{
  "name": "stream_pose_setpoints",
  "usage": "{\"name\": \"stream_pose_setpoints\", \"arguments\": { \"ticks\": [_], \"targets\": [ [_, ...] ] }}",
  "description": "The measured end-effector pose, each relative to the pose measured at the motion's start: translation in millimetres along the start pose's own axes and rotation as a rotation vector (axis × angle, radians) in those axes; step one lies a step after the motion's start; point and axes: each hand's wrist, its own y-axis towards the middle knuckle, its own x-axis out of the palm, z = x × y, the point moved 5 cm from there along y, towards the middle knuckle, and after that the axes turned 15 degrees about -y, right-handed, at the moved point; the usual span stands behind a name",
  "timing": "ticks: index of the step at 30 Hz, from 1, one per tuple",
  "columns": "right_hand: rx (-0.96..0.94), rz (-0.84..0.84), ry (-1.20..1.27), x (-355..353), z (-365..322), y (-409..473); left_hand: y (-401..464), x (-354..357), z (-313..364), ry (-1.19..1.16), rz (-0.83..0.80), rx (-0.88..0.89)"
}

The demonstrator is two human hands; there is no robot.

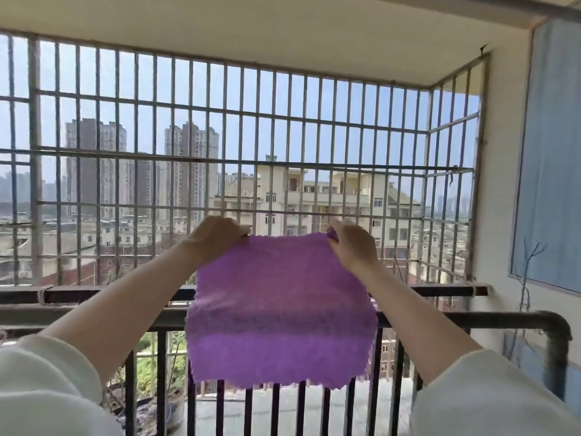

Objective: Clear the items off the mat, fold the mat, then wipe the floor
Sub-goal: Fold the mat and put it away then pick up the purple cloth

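A square purple cloth [279,309] hangs spread out flat in front of me, held up by its two top corners. My left hand [217,237] pinches the top left corner and my right hand [352,247] pinches the top right corner. Both arms reach forward in white sleeves. The cloth's lower part hangs in front of the black balcony railing [471,320]. A darker, faintly soiled band crosses the cloth's middle. Neither the mat nor the floor is in view.
A metal security grille [283,136] closes the balcony beyond the railing, with city buildings behind. A wall with a blue-tinted window [550,152] stands on the right. Bare twigs [528,278] rise by that wall. A plant pot [173,407] sits low left behind the railing bars.
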Motion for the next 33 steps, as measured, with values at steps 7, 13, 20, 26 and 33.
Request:
{"name": "stream_pose_setpoints", "arguments": {
  "ticks": [7,13,20,26,33],
  "targets": [
    [0.106,-0.695,0.137,68.1,2.9,-19.8,-7.8,47.5,8.2,-0.030,-0.249,-0.137],
    [-0.027,-0.684,0.222,42.3,-8.8,-28.9,-20.9,30.8,16.6,-0.147,-0.294,-0.134],
    [-0.214,-0.816,0.204,15.5,-5.1,-63.2,-78.1,22.1,36.9,-0.594,-0.437,-0.079],
    [-0.123,-0.826,0.036,-0.1,24.6,-86.2,-122.9,9.5,12.4,-0.720,-0.381,-0.158],
    [-0.057,-0.680,0.257,-14.3,29.6,-95.2,-142.4,-2.5,8.7,-0.817,-0.307,-0.179]
  ]
}}
